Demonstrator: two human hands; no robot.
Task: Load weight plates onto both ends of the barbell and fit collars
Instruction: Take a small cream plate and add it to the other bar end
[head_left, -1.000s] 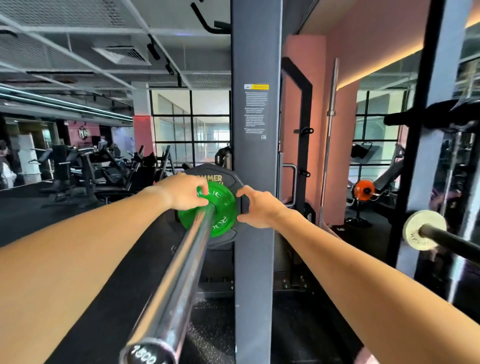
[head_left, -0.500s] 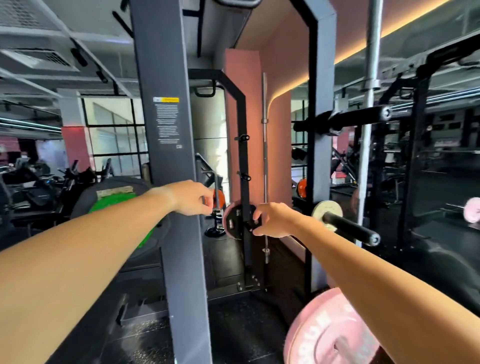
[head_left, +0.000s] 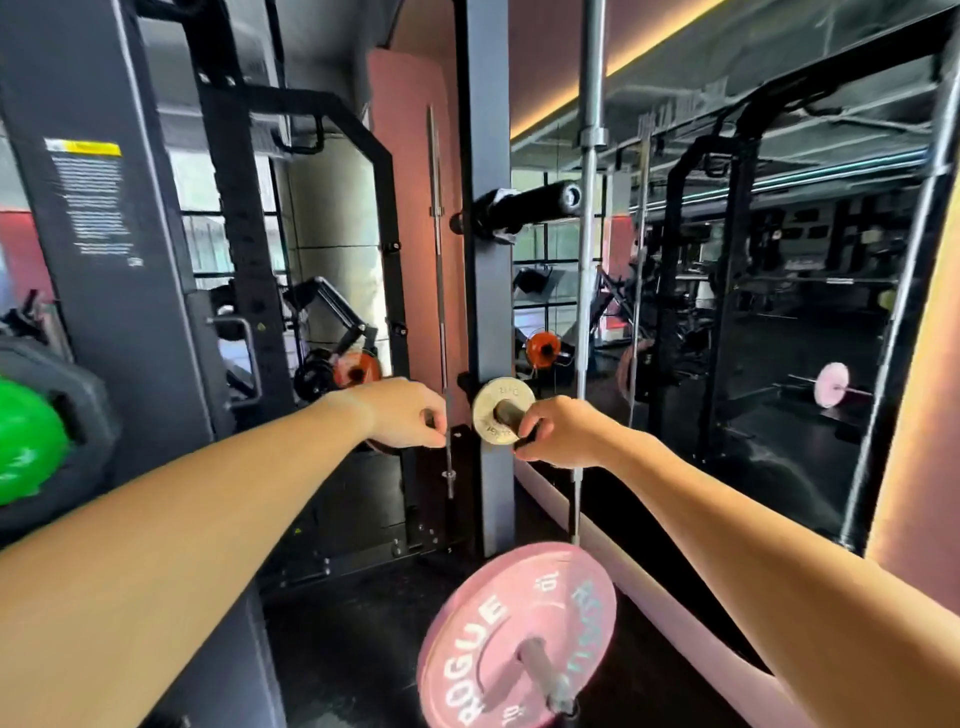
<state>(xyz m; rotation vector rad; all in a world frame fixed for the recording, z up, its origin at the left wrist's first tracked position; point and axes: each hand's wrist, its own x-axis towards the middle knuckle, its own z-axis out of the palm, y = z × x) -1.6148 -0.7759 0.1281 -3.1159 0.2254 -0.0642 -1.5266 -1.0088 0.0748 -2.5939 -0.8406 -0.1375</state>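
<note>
Both hands gone from green plate (head_left: 26, 441) to storage peg: right hand (head_left: 563, 434) closed around peg beside small change plate (head_left: 503, 410); left hand (head_left: 408, 413) loosely curled, apparently empty. Next plate likely being fetched.

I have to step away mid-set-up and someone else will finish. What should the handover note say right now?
Right hand: closed around the storage peg just in front of the small pale plate on the rack upright.
Left hand: loosely closed beside the upright, nothing clearly held.
Green plate: at far left, against a larger black plate.
Pink Rogue plate: low in front, on a steel sleeve.
Done: cannot tell from this view.
Left: no collar visible; choose the next plate, load, fit collars.
</note>
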